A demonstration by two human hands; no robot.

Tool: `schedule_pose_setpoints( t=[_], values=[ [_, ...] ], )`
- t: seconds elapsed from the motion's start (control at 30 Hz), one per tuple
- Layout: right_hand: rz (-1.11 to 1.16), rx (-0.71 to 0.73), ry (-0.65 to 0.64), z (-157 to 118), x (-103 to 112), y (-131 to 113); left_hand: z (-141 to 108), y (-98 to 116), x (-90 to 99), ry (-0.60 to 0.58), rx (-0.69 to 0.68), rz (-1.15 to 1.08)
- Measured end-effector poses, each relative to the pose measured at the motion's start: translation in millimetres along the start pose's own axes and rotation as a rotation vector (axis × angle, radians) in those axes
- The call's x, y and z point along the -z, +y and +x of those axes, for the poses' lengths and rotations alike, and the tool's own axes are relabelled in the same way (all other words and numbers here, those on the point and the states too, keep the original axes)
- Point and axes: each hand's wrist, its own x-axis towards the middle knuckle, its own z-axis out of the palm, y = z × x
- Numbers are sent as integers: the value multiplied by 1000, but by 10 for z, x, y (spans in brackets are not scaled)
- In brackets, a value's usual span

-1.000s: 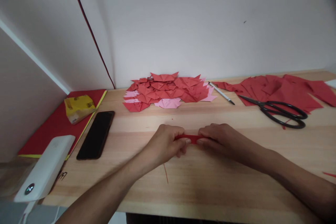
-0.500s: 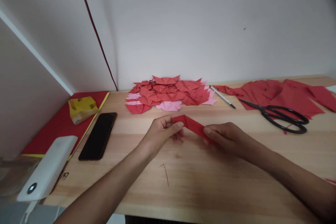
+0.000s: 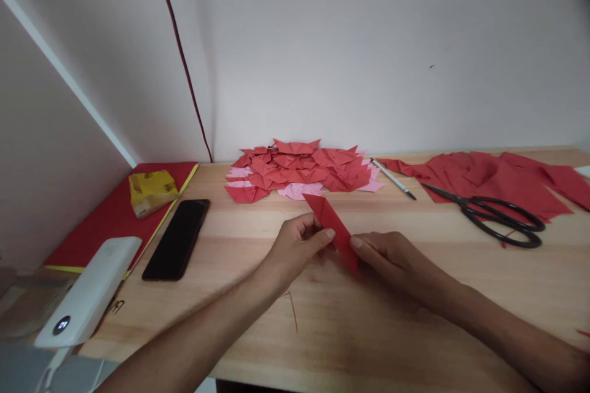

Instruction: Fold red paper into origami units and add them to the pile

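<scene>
A folded strip of red paper [image 3: 338, 230] is held slantwise above the wooden table, between my two hands. My left hand [image 3: 302, 242] pinches its left edge, thumb in front and fingers curled behind. On the other side, my right hand [image 3: 380, 252] grips the strip's right edge with the thumb on its face; the other fingers are partly hidden. Beyond the hands lies a pile of folded red and pink paper pieces [image 3: 295, 169] against the wall. A thin red paper scrap [image 3: 294, 313] rests on the table below my left hand.
Black-handled scissors [image 3: 488, 212] lie at the right by crumpled red paper sheets [image 3: 498, 178]. A pen [image 3: 394, 179] is beside the pile. At the left are a black phone [image 3: 177, 239], a white power bank [image 3: 92, 291], and a yellow packet [image 3: 152, 190] on red sheets [image 3: 87, 224].
The red strip has turned from nearly level to a steeper slant, its upper end pointing away. My hands have moved closer together, with the left shifting to the right. The view has tilted slightly.
</scene>
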Motion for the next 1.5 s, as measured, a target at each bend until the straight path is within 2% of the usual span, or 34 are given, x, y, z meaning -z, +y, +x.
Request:
schedule_pose_setpoints(
  t=[0.27,0.43,0.5,0.6,0.83,1.0,1.07,1.27,1.37,1.5],
  values=[
    [24,-32,65,26,16,59,4,-3,0,3,8,-27],
    [28,-51,20,27,68,78,33,42,96,32,-114,-113],
    [51,-65,-18,21,89,56,42,60,147,54,-144,-78],
    [97,-80,-57,14,118,45,46,69,196,23,-143,-34],
    [177,-100,-85,13,179,127,29,90,171,-51,-33,75],
    [200,-113,-107,24,190,120,17,115,156,-44,-181,269],
    [208,-112,-91,32,191,100,12,112,151,-6,-191,300],
    [127,-40,9,10,160,57,11,66,122,145,-73,217],
    [1,-6,66,-9,125,84,20,47,104,169,-33,191],
    [-39,-13,112,7,85,138,16,39,72,156,-2,166]
  ],
)
